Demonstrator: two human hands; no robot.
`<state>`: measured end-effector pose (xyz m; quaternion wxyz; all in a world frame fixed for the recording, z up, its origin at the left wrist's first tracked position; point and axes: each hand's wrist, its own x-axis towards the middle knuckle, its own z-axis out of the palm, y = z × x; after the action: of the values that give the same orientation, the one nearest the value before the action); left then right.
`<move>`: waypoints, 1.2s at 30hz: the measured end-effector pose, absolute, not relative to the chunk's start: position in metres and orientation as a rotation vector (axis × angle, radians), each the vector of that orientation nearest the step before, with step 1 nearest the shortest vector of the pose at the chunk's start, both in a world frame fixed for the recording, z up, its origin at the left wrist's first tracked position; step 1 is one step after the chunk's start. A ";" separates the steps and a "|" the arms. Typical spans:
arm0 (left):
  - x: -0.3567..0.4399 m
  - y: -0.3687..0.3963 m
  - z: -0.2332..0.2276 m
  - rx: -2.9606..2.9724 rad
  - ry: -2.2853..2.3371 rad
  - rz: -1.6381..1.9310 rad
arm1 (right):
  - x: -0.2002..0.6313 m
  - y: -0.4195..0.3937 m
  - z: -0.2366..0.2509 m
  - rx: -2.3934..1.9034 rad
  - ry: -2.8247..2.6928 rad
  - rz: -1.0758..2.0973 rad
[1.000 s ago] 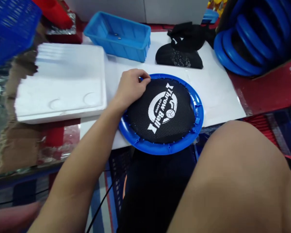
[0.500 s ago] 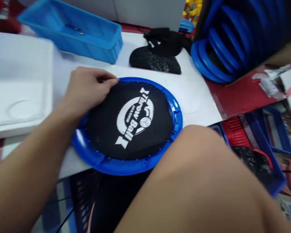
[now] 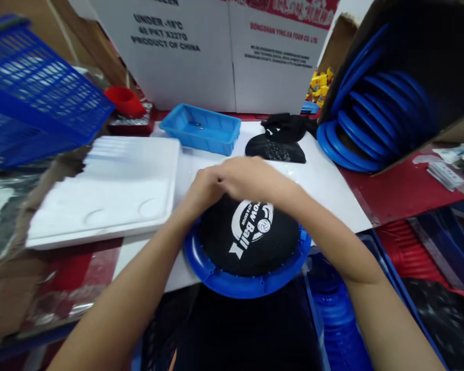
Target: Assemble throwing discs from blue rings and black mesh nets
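Both hands meet at the far edge of the blue disc paddle (image 3: 247, 281). Left hand (image 3: 204, 189) sits at about 11 o'clock on the paddle, fingers curled down on the black mesh (image 3: 251, 242) by the rim. Right hand (image 3: 255, 180) lies just beside it at 12 o'clock, touching the left one, fingers bent over the same edge. I read both as pinching mesh at the rim, but blur hides the fingertips, so I cannot tell the exact grip.

Paddle lies flat on the white sheet (image 3: 332, 190) covering the tabletop, its near edge hanging over the front at 6 o'clock. White "Throw Ball" print on the mesh, top half covered by the hands.

From the paddle: white foam tray (image 3: 108, 190) at 9 to 10 o'clock, near it. Small blue plastic bin (image 3: 201, 131) at 11 o'clock. Loose pile of black mesh pieces (image 3: 278, 141) at 12 to 1 o'clock, apart from the hands. Stack of blue rings (image 3: 363, 129) in a cardboard box at 2 o'clock. Blue basket (image 3: 34, 98) far out at 10 o'clock. White carton (image 3: 216, 56) stands behind it all at 12 o'clock.
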<state>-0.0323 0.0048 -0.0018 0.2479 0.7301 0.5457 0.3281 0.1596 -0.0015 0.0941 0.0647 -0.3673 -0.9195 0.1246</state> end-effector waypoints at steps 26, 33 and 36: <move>-0.008 -0.058 0.014 2.683 1.029 0.142 | 0.250 0.097 -0.026 -1.112 -1.680 1.084; -0.005 -0.060 0.007 2.738 1.152 -0.031 | 0.263 0.092 -0.012 -1.117 -1.844 0.988; -0.002 -0.060 0.010 2.703 1.516 -0.007 | 0.281 0.079 0.012 -1.104 -2.047 0.810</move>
<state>-0.0021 -0.0604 0.0098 0.0215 0.8720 0.4890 -0.0024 0.2813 0.0786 0.0124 0.3330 -0.4226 -0.7838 0.3101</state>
